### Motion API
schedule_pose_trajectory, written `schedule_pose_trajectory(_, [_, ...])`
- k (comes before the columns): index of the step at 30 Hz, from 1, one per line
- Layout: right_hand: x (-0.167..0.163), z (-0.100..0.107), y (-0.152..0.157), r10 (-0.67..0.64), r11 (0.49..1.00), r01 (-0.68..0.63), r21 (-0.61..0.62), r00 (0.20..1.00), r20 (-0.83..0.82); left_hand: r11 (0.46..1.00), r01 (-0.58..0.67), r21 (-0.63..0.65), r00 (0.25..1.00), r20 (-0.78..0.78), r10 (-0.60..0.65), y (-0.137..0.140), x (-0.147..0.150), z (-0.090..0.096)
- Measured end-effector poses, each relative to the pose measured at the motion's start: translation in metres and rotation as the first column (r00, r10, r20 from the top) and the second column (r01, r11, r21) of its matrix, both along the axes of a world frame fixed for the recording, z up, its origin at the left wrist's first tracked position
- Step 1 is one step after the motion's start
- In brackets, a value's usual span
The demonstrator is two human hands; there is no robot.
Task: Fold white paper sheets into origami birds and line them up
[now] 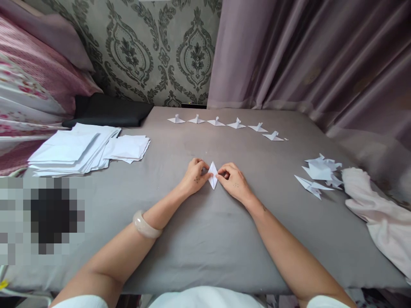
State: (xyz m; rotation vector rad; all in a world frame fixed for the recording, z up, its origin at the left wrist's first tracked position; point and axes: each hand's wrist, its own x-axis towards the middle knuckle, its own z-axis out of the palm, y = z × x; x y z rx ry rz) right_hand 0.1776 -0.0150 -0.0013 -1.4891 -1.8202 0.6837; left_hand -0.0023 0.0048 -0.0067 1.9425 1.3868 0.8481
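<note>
A small diamond of folded white paper (212, 176) lies at the middle of the grey-covered table (205, 239), a crease running down its centre. My left hand (196, 174) pinches its left edge between thumb and fingers, and a pale bangle (147, 224) circles that forearm. On the opposite edge, my right hand (235, 179) grips the paper with thumb and forefinger, the other fingers curled in. The undersides of the fingers are hidden.
Stacks of white paper (64, 147) and smaller sheets (128, 147) sit at left, near a black folded item (109, 110). Several folded paper figures (237, 124) line the far side. More folded pieces (321, 169) lie at right beside a pale cloth (372, 201).
</note>
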Motion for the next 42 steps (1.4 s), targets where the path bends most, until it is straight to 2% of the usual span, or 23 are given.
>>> schedule_pose_trajectory(5, [-0.001, -0.001, 0.000, 0.018, 1.000, -0.018, 0.007, 0.997, -0.069, 0.994, -0.001, -0.106, 0.994, 0.104, 0.012, 0.002, -0.001, 0.004])
schedule_pose_trajectory(7, [-0.002, 0.000, 0.000, 0.005, 0.999, -0.002, 0.032, 0.995, -0.103, 0.990, 0.013, -0.141, 0.981, 0.192, 0.014, 0.000, -0.001, 0.007])
schedule_pose_trajectory(9, [-0.002, 0.002, -0.001, -0.050, 0.997, 0.060, 0.053, 0.985, -0.167, 0.981, 0.051, -0.186, 0.937, 0.349, 0.017, -0.003, 0.000, 0.012])
schedule_pose_trajectory(12, [-0.003, 0.009, -0.002, -0.133, 0.985, 0.158, 0.068, 0.951, -0.280, 0.969, 0.093, -0.231, 0.815, 0.576, 0.058, -0.008, 0.001, 0.022])
schedule_pose_trajectory(14, [-0.003, 0.012, -0.003, -0.129, 0.983, 0.164, 0.083, 0.937, -0.324, 0.970, 0.086, -0.227, 0.758, 0.646, 0.084, -0.010, 0.002, 0.028])
schedule_pose_trajectory(17, [-0.005, 0.016, -0.006, -0.076, 0.986, 0.122, 0.113, 0.935, -0.345, 0.977, 0.076, -0.198, 0.712, 0.697, 0.086, -0.011, 0.004, 0.033])
schedule_pose_trajectory(21, [-0.009, 0.018, -0.009, -0.008, 0.987, 0.062, 0.149, 0.942, -0.336, 0.984, 0.098, -0.149, 0.654, 0.755, 0.049, -0.011, 0.006, 0.030])
schedule_pose_trajectory(24, [-0.011, 0.019, -0.010, 0.013, 0.986, 0.045, 0.160, 0.939, -0.344, 0.978, 0.161, -0.129, 0.628, 0.778, -0.001, -0.012, 0.007, 0.029])
schedule_pose_trajectory(27, [-0.010, 0.019, -0.008, -0.007, 0.998, 0.037, 0.057, 0.893, -0.450, 0.961, 0.233, -0.151, 0.593, 0.805, -0.017, -0.014, 0.008, 0.030])
schedule_pose_trajectory(32, [-0.006, 0.018, -0.003, -0.114, 0.971, -0.070, -0.229, 0.705, -0.700, 0.886, 0.365, -0.286, 0.577, 0.816, 0.026, -0.013, 0.002, 0.034])
schedule_pose_trajectory(35, [-0.005, 0.020, -0.003, -0.126, 0.949, -0.137, -0.284, 0.661, -0.740, 0.875, 0.376, -0.304, 0.567, 0.823, 0.042, -0.012, -0.001, 0.034])
schedule_pose_trajectory(42, [-0.005, 0.026, -0.005, -0.127, 0.917, -0.243, -0.317, 0.576, -0.808, 0.846, 0.440, -0.301, 0.528, 0.849, 0.027, -0.012, 0.000, 0.036])
